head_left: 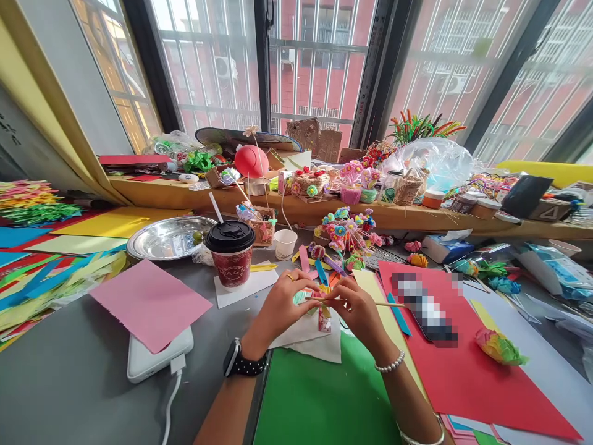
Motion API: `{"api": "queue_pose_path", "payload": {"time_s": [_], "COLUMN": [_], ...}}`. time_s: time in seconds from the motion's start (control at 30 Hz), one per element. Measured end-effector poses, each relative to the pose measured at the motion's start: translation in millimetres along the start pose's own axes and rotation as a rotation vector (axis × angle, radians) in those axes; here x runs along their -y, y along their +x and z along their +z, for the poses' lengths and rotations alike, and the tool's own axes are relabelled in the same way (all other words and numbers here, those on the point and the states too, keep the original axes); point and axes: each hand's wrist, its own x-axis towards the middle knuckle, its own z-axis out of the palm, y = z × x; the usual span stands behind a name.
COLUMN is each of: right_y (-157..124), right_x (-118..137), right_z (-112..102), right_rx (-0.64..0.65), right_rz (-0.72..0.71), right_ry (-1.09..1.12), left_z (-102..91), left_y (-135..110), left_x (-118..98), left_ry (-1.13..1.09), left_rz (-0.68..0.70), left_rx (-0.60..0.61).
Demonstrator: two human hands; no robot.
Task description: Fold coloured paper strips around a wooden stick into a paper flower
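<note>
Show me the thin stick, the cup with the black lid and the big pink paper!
Thin stick [390,304]: head view, near its right end.
Lidded cup [231,259]: head view, its red side.
Pink paper [151,304]: head view, middle of the sheet.

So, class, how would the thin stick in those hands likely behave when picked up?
The thin stick is probably stiff: it runs straight out past the right hand. Being so slender, it is likely light and might snap if bent hard.

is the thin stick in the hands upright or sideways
Sideways: the thin stick runs roughly level from the left hand out past the right hand.
</note>
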Motion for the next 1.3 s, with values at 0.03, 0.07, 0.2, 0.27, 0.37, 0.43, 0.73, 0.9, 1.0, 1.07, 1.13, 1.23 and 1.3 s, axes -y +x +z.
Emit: {"api": "queue_pose_path", "payload": {"time_s": [0.03, 0.07, 0.2, 0.27, 0.37, 0.43, 0.73, 0.9, 1.0, 1.07, 1.13, 1.23, 1.3], "right_y": [-0.1, -0.2, -0.5, -0.8, -1.4, -1.7, -0.5, 1.8, 3.1, 3.8, 4.2, 4.1, 3.7], "right_x": [-0.2, -0.4, -1.8, -2.4, -2.5, -2.2, -1.7, -2.0, -1.4, -0.3, 1.0, 2.3, 2.3], "right_z": [0.2, 0.4, 2.0, 2.8, 3.1, 3.0, 1.0, -1.3, -0.8, -1.2, -2.3, -4.1, -4.4], "right_rx": [0.002, 0.007, 0.039, 0.050, 0.075, 0.092, 0.096, 0.151, 0.136, 0.153, 0.185, 0.214, 0.222], "right_rz": [-0.004, -0.010, -0.038, -0.045, -0.050, -0.055, -0.018, 0.131, 0.238, 0.306, 0.366, 0.425, 0.439], "right_ry": [0.004, 0.010, 0.033, 0.044, 0.053, 0.048, 0.083, 0.151, 0.169, 0.204, 0.235, 0.257, 0.269], "left_z": [0.5, 1.1, 3.4, 4.1, 4.6, 4.4, 5.9, 8.6, 10.1, 10.6, 11.1, 12.3, 13.6], "left_y": [-0.2, -0.5, -0.4, -0.1, -0.1, -0.4, 0.3, 0.7, 1.1, 1.5, 1.8, 1.6, 1.4], "left_x": [-0.4, -0.5, 1.0, 2.7, 5.2, 6.1, 4.0, 2.1, 0.3, -1.2, -2.8, -4.4, -4.7], "left_ry": [0.008, 0.013, 0.037, 0.049, 0.049, 0.041, 0.113, 0.175, 0.218, 0.242, 0.252, 0.254, 0.254], "left_rz": [0.003, 0.003, -0.025, -0.046, -0.080, -0.095, -0.074, -0.005, 0.035, 0.041, 0.039, 0.037, 0.039], "left_rx": [0.019, 0.039, 0.078, 0.098, 0.132, 0.149, 0.135, 0.128, 0.141, 0.141, 0.138, 0.144, 0.148]}}
